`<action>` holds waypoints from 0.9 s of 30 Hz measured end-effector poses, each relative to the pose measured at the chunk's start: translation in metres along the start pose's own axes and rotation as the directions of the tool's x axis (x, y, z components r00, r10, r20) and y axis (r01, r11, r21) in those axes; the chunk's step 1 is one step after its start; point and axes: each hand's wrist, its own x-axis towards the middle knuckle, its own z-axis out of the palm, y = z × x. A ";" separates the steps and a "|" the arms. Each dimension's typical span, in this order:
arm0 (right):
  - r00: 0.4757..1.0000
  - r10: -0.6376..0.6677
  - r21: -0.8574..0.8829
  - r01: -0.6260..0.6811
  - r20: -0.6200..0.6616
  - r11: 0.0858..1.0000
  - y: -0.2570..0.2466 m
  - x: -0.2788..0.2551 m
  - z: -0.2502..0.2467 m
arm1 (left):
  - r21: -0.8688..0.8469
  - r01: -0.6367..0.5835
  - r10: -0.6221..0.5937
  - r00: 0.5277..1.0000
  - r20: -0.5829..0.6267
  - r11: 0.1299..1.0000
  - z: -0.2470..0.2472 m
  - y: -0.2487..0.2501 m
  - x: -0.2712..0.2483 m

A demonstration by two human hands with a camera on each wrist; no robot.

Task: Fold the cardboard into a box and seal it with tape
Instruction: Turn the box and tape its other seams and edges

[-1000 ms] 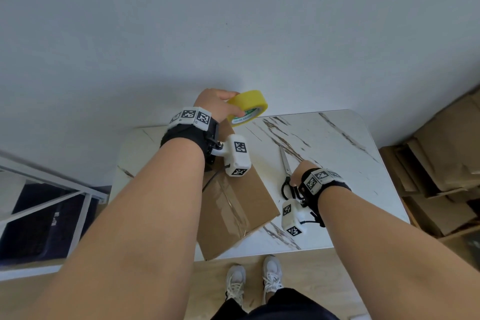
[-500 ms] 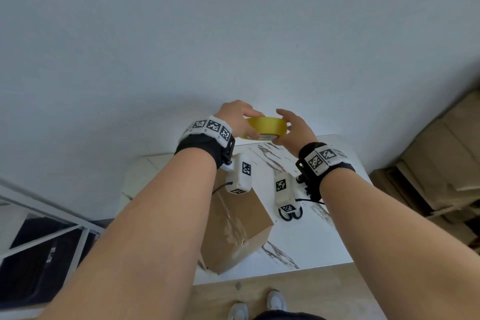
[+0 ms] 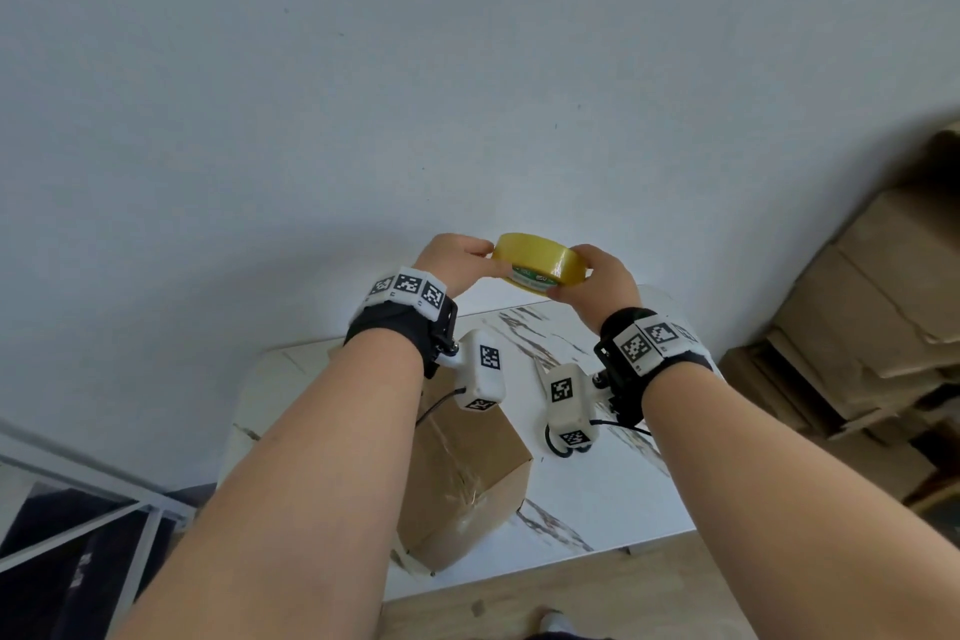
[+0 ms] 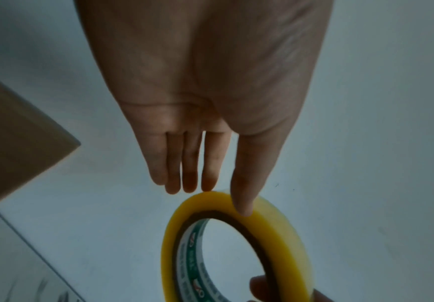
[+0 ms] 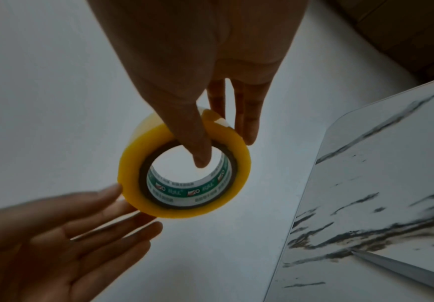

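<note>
A yellow tape roll [image 3: 540, 261] is held up in the air above the far edge of the table, in front of the wall. My right hand [image 3: 597, 282] pinches the tape roll [image 5: 185, 173], thumb through its core and fingers on the outer face. My left hand [image 3: 457, 259] has straight fingers; its fingertips [image 4: 208, 183] and thumb touch the roll's [image 4: 236, 241] rim and side. The folded cardboard box [image 3: 462, 478] stands on the table below my left forearm, with clear tape along its seam.
The white marble table [image 3: 597, 499] stands against a pale wall. Scissors [image 3: 563, 450] lie on it under my right wrist, blade [image 5: 404, 269] pointing away. Flat cardboard is stacked [image 3: 872, 317] on the right. A metal frame [image 3: 78, 525] stands at the lower left.
My right hand left the scissors on the table, rose to the roll and took hold of it. My left hand loosened from a grip to straight fingers. The view tilted upward.
</note>
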 end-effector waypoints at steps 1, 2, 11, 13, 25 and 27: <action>1.000 0.005 -0.003 -0.005 -0.007 1.000 0.001 -0.001 0.000 | -0.057 -0.012 0.011 1.000 -0.026 0.998 0.002 0.002 0.000; 1.000 0.010 -0.002 -0.010 -0.014 1.000 0.001 -0.002 -0.001 | -0.097 -0.022 0.017 0.999 -0.047 0.995 0.003 0.004 -0.001; 0.995 0.062 -0.013 -0.063 -0.072 0.998 0.004 -0.008 0.005 | -0.027 -0.099 0.093 0.982 -0.167 0.995 0.020 0.007 0.003; 0.995 0.066 -0.020 -0.067 -0.077 0.998 0.005 -0.008 0.006 | -0.033 -0.103 0.095 0.980 -0.174 0.994 0.021 0.006 0.004; 0.991 0.075 -0.045 -0.080 -0.109 0.996 0.013 -0.015 0.006 | -0.021 -0.077 0.073 0.985 -0.156 0.997 0.028 0.011 0.010; 0.992 0.062 -0.041 -0.067 -0.108 0.997 0.015 -0.015 0.003 | -0.082 -0.060 0.044 0.982 -0.185 0.995 0.031 0.009 0.012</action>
